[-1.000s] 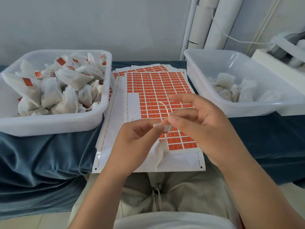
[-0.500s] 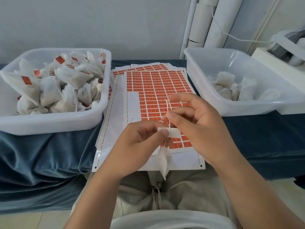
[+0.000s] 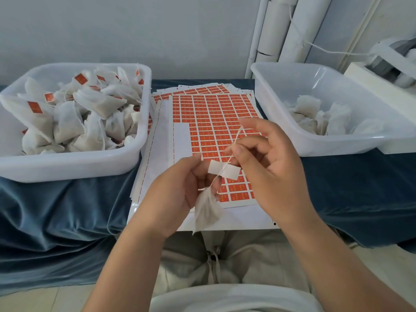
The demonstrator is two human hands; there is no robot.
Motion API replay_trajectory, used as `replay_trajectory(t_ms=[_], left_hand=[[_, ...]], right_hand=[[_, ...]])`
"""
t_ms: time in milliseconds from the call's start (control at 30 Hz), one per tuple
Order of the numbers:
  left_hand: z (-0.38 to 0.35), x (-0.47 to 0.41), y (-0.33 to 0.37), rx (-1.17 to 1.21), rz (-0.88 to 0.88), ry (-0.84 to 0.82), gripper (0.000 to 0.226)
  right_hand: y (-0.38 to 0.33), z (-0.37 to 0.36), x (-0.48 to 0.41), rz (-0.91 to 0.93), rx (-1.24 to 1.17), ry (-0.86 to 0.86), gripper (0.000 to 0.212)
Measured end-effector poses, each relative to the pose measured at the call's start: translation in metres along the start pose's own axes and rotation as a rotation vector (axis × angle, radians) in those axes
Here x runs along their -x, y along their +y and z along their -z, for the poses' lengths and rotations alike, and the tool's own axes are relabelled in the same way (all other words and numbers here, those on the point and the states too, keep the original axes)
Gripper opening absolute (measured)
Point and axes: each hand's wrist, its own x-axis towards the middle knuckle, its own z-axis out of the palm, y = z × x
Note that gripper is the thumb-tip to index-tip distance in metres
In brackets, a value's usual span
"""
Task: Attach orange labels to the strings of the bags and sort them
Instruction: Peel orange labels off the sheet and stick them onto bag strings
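Observation:
My left hand [image 3: 180,190] pinches the left end of a label [image 3: 224,172], which shows its white back. A thin string [image 3: 235,143] runs across the label's middle, and my right hand [image 3: 267,167] pinches that string just above the label. A small white bag [image 3: 206,210] dangles from the string below my left fingers. Under both hands lies a sheet of orange labels [image 3: 213,122] on a stack of sheets.
A white bin [image 3: 74,164] at the left holds several bags with orange labels. A white bin [image 3: 319,145] at the right holds several unlabelled bags. Blue cloth [image 3: 56,210] covers the table. White pipes [image 3: 281,30] and a white machine [image 3: 391,66] stand at the back right.
The hands have drawn slightly apart, so the label now lies open between them with the string across it. The bag has swung lower under my left hand.

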Motion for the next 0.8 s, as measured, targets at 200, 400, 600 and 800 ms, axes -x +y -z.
replay_trajectory(t_ms=[200,400,600,800], left_hand=[[0.009,-0.004,-0.006,0.225,0.140,-0.110,0.025],[0.018,-0.006,-0.013,0.468,0.265,-0.271,0.027],[0.019,-0.006,-0.013,0.375,0.229,-0.297,0.034],[0.021,-0.005,-0.010,0.270,0.216,-0.225,0.039]], right_hand=[[0.000,-0.004,0.002,0.036,-0.105,-0.025,0.032],[0.002,-0.004,0.001,0.006,-0.201,-0.065,0.030],[0.005,-0.004,0.001,0.003,-0.199,-0.113,0.029],[0.008,-0.004,0.000,-0.016,-0.183,-0.116,0.028]])
